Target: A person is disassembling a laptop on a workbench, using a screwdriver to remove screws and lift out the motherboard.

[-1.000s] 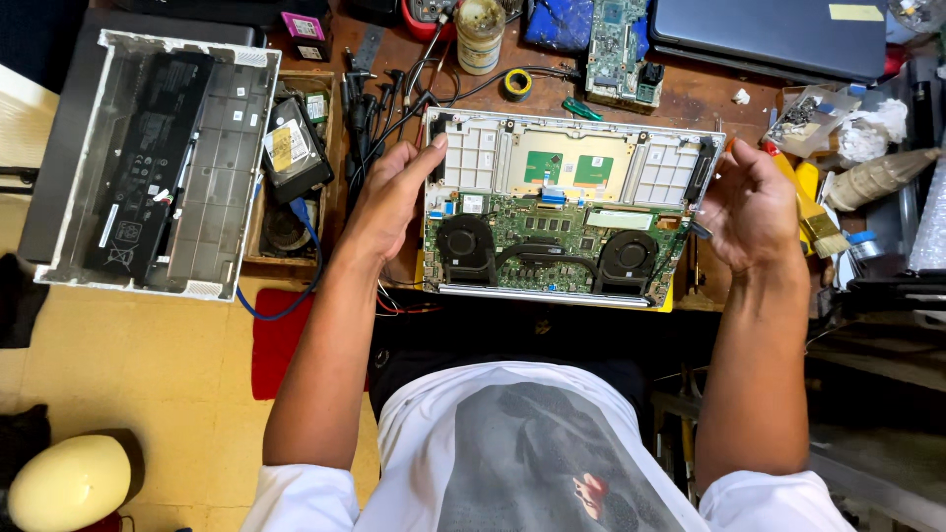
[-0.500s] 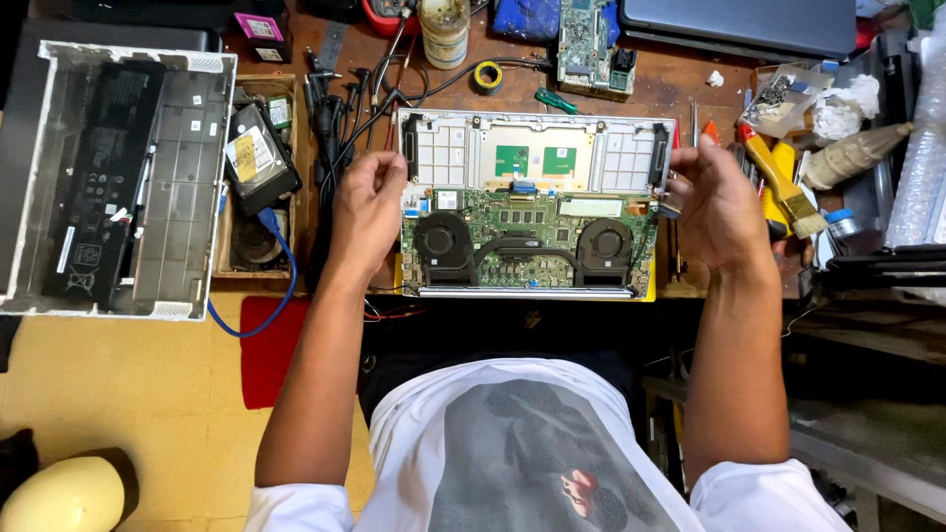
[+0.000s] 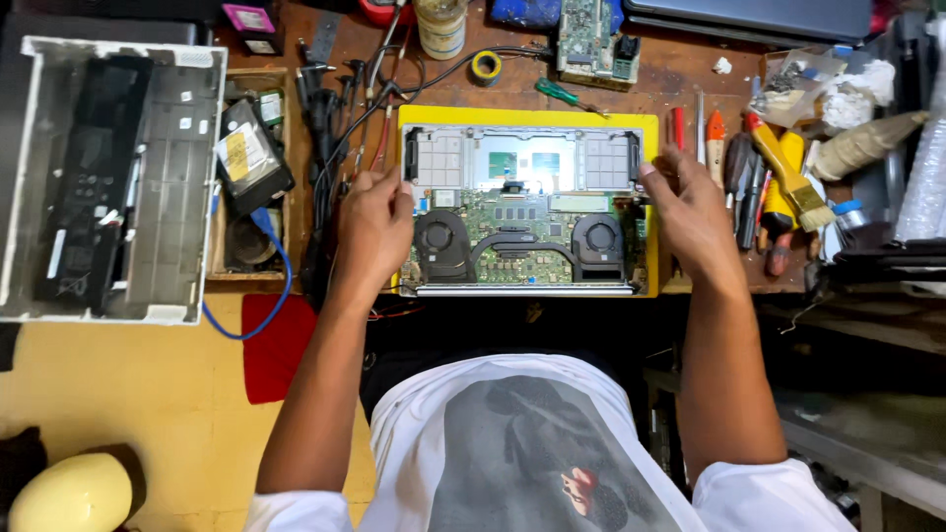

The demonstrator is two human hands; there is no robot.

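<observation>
At the counter's [image 3: 690, 74] left edge lay an opened grey casing [image 3: 118, 177] with a black battery inside, and just right of it a wooden tray [image 3: 246, 177] held a hard drive with a blue cable trailing off the front edge. The opened laptop base [image 3: 522, 212], its green board and two black fans showing, sat on a yellow mat [image 3: 532, 116] near the middle of the counter's front edge. To handle it well at this point, both sides wanted even support on the metal rim, fingers kept off the board and fans, and the base kept level and square on the mat. The left hand [image 3: 372, 229] rested at the base's left edge, fingers loosely curled and partly apart, touching the rim but not visibly clamped on it. The right hand [image 3: 690, 212] stood at the right edge, fingers spread and raised, thumb near the rim; whether it actually touched the metal could not be told. Further right, screwdrivers [image 3: 734, 163] and a yellow-handled brush [image 3: 788, 177] lay crowded toward the counter's right edge.
</observation>
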